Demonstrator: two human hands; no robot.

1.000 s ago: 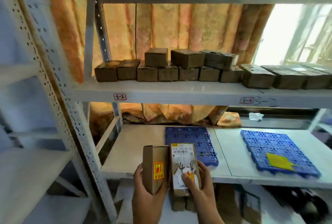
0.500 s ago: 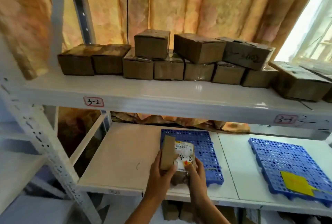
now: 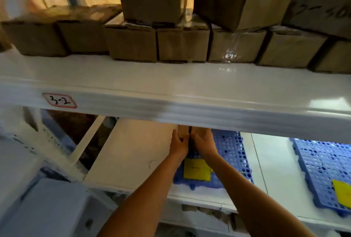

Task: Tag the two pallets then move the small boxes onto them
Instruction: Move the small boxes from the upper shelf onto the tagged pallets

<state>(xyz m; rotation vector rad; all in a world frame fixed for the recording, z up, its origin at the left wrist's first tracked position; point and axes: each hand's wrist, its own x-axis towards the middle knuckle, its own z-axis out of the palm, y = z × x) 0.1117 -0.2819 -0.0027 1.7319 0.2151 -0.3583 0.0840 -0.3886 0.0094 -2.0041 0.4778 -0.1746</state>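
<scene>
Hands, left and right, each clamped on a small brown cardboard box, have advanced from shelf front onto tagged blue plastic pallet; placement appears imminent.

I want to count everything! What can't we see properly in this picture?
- Two small boxes: mostly hidden behind the upper shelf beam, head view.
- Right pallet and its yellow tag: cut off by the right edge.
- Left pallet: back hidden by the beam.
</scene>
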